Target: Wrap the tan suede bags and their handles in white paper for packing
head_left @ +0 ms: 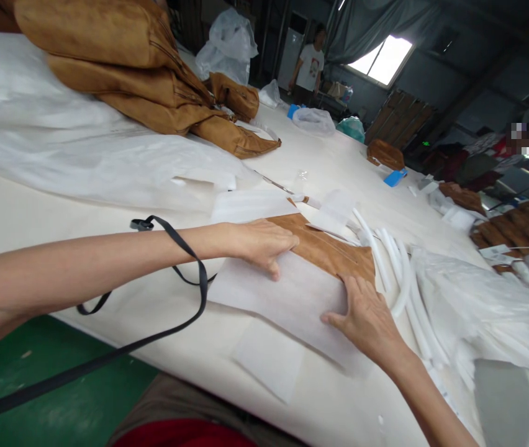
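The brown leather piece (339,248) lies on the pale table (166,347), partly beneath a white sheet (287,301) on its near side. The left hand (262,242) rests at the sheet's far edge, fingers extended, thumb spread apart; the right hand (367,307) touches the same edge farther right, its fingers and thumb likewise parted. White tubes (402,273) lie just right of the leather; brown bags (120,62) sit far left.

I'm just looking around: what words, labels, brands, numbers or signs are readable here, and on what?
None can be read.
Green light, perhaps a sign, far back: too small.
White shirt in the background: its print is too small to make out.
Blue card: no legible text.
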Available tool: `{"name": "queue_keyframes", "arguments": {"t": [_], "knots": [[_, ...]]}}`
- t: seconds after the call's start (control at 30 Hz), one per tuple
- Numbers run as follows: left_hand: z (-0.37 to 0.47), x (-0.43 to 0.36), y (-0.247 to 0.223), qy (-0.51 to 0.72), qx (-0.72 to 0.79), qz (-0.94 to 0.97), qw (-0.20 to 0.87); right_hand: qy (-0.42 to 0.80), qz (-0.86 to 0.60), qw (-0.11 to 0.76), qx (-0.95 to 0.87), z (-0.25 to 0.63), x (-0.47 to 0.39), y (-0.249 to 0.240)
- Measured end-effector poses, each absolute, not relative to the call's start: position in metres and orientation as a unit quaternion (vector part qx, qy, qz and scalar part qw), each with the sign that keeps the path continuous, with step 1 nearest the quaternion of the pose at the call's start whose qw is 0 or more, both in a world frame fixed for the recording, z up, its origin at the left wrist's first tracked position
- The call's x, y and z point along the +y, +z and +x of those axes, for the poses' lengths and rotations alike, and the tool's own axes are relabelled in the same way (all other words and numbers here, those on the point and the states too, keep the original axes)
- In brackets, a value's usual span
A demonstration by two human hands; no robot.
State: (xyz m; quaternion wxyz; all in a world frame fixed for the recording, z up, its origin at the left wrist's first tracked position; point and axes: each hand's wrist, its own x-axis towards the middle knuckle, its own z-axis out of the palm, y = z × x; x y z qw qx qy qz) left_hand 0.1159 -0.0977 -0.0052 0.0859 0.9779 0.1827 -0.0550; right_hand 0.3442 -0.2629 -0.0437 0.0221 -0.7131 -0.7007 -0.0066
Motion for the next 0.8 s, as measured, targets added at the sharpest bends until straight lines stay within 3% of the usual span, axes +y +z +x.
{"name": "queue_keyframes", "arguments": {"t": [0.33, 0.8], "knots": [[0.117, -0.096, -0.010, -0.078, 0.175, 0.976, 0.105, 0.073, -0.734, -0.016, -0.675, 0.356, -0.266, -0.029], [0.108, -0.086, -0.007, -0.094, 0.145, 0.976, 0.134, 0.116, -0.733, 0.012, -0.670, 0.355, -0.265, -0.030]]}}
